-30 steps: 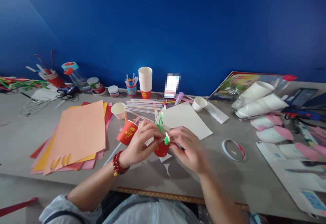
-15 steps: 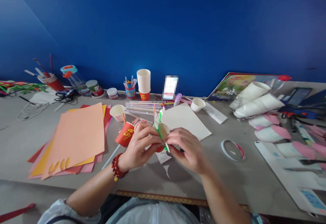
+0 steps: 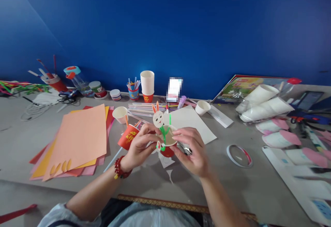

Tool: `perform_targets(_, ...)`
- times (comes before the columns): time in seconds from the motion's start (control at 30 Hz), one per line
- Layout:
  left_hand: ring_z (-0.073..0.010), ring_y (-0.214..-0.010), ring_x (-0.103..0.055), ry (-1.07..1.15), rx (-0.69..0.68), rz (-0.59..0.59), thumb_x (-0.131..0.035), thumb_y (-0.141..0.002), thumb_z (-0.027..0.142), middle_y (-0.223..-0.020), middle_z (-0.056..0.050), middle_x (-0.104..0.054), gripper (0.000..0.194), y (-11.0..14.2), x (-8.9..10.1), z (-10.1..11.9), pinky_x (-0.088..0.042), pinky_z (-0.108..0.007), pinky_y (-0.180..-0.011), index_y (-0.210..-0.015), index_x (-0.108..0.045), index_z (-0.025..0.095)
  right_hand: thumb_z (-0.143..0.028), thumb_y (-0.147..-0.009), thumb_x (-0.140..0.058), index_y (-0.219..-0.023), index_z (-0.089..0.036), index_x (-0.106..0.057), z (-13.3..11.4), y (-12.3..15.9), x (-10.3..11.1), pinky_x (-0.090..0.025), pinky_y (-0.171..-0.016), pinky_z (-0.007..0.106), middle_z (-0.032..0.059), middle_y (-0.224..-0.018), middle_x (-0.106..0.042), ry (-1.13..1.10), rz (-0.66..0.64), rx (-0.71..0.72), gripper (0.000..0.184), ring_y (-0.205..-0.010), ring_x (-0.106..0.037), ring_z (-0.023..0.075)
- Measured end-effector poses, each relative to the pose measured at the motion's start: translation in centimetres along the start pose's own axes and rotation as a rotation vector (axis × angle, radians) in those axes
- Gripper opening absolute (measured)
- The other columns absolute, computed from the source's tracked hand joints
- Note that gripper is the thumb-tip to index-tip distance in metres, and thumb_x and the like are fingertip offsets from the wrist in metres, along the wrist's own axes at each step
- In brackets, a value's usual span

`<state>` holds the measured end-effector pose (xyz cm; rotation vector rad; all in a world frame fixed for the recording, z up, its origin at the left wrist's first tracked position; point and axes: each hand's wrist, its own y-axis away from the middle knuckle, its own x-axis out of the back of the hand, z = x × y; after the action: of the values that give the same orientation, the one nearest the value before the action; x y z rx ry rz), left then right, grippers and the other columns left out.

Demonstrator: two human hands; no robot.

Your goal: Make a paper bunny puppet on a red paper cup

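Observation:
Between my two hands is a red paper cup (image 3: 169, 151), its pale inside facing up. My left hand (image 3: 144, 144), with a red bead bracelet on the wrist, grips the left side of its rim. On the opposite side my right hand (image 3: 192, 149) holds the rim between thumb and fingers. A white paper rabbit face (image 3: 158, 119) with orange ears stands above the cup on green pipe cleaner (image 3: 164, 134). One green strand bends over the near rim, where a small white and red piece hangs by my left fingertips.
Left lies a stack of coloured paper (image 3: 82, 134). Another red cup (image 3: 128, 136) tilts beside my left hand. White paper (image 3: 199, 123) and a tape roll (image 3: 239, 156) lie to the right. Straws (image 3: 144, 109) and stacked cups (image 3: 147, 82) are behind, before a blue wall.
The rabbit face has turned from edge-on to facing me. The cup shows more clearly between my hands, and my right fingers have shifted onto its right rim.

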<state>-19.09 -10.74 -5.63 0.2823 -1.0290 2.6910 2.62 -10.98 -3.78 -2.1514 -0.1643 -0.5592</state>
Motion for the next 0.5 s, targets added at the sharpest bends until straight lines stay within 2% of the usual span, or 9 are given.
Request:
perform_targets(0.17,-0.0253,-0.107,-0.052,0.142,0.083,0.054,-0.061,-0.092,0.03,-0.106,-0.01,-0.06,0.014,0.3,-0.4,-1.0,-0.045,-0.041,-0.093,-0.092,-0.071,0.021,-0.02,-0.078,-0.076,-0.118,-0.024,-0.054,0.4,1.2,-1.8,-0.051,-0.095,0.045,0.0107,-0.121,-0.053,-0.226,0.219,-0.319,0.046,-0.115,-0.055,0.0272)
perform_targets(0.3,-0.0256,-0.11,-0.051,0.205,0.134,0.064,-0.06,-0.093,0.029,-0.111,-0.011,-0.058,0.014,0.4,-0.6,-1.1,-0.044,-0.04,-0.094,-0.093,-0.07,0.02,-0.026,-0.08,-0.074,-0.125,-0.026,-0.049,0.2,1.5,-2.7,-0.054,-0.091,0.038,0.0098,-0.124,-0.052,-0.378,0.172,-0.5,0.052,-0.112,-0.057,0.0237)
perform_targets(0.4,-0.0238,-0.11,-0.051,0.257,0.15,0.069,-0.059,-0.094,0.027,-0.112,-0.01,-0.055,0.012,0.4,-0.6,-1.1,-0.044,-0.037,-0.093,-0.096,-0.069,0.02,-0.028,-0.08,-0.074,-0.125,-0.026,-0.049,0.1,1.6,-2.7,-0.054,-0.089,0.036,0.0087,-0.121,-0.054,-0.364,0.123,-0.515,0.051,-0.108,-0.058,0.0229)
perform_targets(0.5,-0.0226,-0.108,-0.052,0.29,0.164,0.063,-0.058,-0.094,0.025,-0.111,-0.009,-0.054,0.012,0.5,-0.7,-1.1,-0.044,-0.035,-0.092,-0.098,-0.069,0.02,-0.028,-0.083,-0.071,-0.124,-0.025,-0.05,0.0,1.4,-2.5,-0.053,-0.089,0.038,0.0099,-0.123,-0.052,-0.249,0.102,-0.455,0.047,-0.113,-0.056,0.025)
